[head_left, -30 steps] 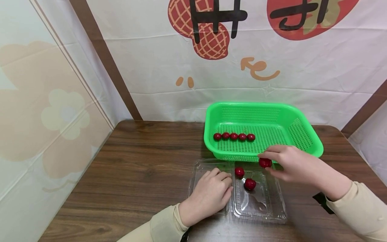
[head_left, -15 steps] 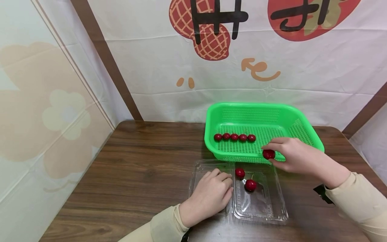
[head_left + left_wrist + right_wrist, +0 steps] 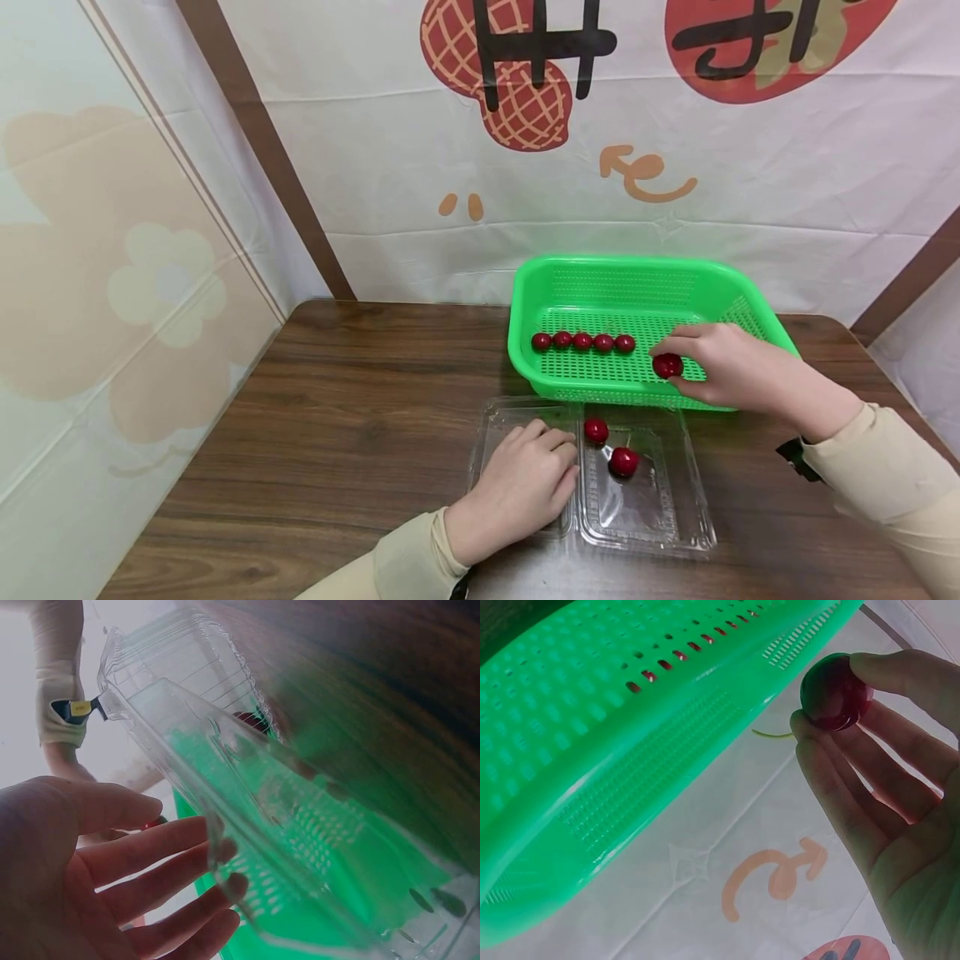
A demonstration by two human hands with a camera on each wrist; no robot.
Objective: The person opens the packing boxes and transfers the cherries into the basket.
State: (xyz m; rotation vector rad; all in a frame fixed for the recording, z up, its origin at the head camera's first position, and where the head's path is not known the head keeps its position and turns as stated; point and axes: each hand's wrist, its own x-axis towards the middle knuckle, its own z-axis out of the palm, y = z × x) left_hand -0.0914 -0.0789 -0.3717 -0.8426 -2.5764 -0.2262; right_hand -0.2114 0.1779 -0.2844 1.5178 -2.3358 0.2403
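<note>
My right hand [image 3: 731, 367] pinches a dark red cherry [image 3: 667, 365] between thumb and fingertips, over the front right part of a green plastic basket [image 3: 516, 333]. A thin green stem [image 3: 771, 735] shows beside the fingers in the right wrist view. In the basket, several cherries [image 3: 582, 342] form a row toward the left. My left hand [image 3: 520, 483] rests on the left half of a clear plastic clamshell box [image 3: 637, 525], its loosely bent fingers at the fold and plastic edge. Two cherries, one farther back [image 3: 596, 430] and one nearer [image 3: 623, 461], lie in the right half.
The basket stands at the back of a brown wooden table [image 3: 337, 433], just behind the clamshell box. A white printed cloth [image 3: 390, 167] hangs close behind the table, and another hanging covers the left side.
My right hand has carried the pinched cherry away from above the clamshell's back edge, back and slightly right, to above the green basket. My left hand has stayed in place.
</note>
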